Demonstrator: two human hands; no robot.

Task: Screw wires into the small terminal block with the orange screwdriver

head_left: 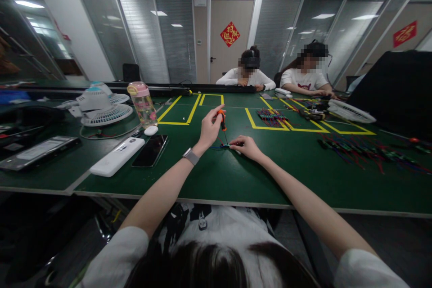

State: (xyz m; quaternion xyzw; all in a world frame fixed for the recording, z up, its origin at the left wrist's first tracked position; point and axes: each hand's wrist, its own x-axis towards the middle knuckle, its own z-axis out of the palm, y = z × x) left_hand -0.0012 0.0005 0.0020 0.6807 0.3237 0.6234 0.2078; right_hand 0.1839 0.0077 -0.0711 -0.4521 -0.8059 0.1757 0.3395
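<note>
My left hand (210, 128) is closed around the orange and black handle of a screwdriver (223, 122), held upright. Its thin shaft points down onto a small green part with wires (226, 146) lying on the table; the part is too small to make out its exact kind. Thin red and blue wires come off its left side. From the right, my right hand (248, 147) pinches the near end of this small part between thumb and fingers. Whether the screwdriver tip sits in a screw cannot be seen.
On the left stand a white fan (106, 114), a pink-lidded bottle (143, 104), a white power bank (118, 156) and a black phone (150, 150). Bundles of wired parts (364, 150) lie right, more inside yellow tape (272, 117). Two people (248, 76) sit opposite.
</note>
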